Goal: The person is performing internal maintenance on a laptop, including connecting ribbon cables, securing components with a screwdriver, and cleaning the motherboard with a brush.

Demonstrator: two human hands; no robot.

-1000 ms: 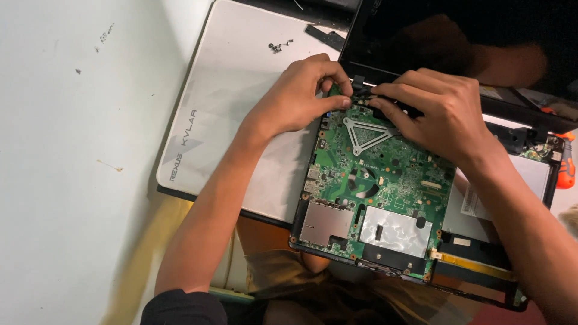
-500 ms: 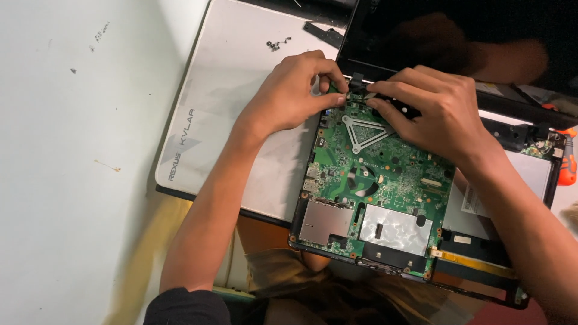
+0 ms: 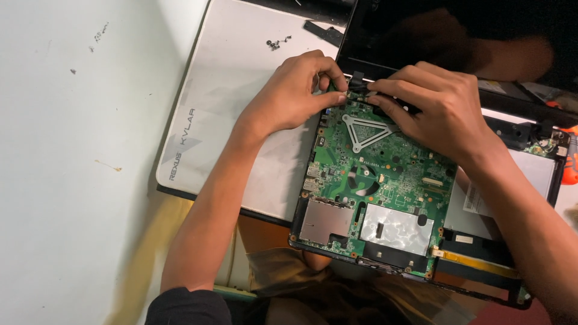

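Your left hand [image 3: 295,93] and right hand [image 3: 436,108] both pinch a small black connector [image 3: 356,87] at the twelve o'clock edge of the green motherboard [image 3: 379,192], which lies in the opened laptop base [image 3: 481,265]

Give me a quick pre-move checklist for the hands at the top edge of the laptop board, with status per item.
1. Both hands on the work: ok. The left hand and right hand meet at the far edge of the green motherboard.
2. What the fingertips pinch: cannot tell; only a small dark part near the hinge shows between them.
3. Board seated in the open laptop base: ok, it lies flat.
4. Loose screws out of the way: ok, they sit on the white mat, apart from both hands.
5. Dark screen clear of the fingers: not ok, its lower edge is right behind them.
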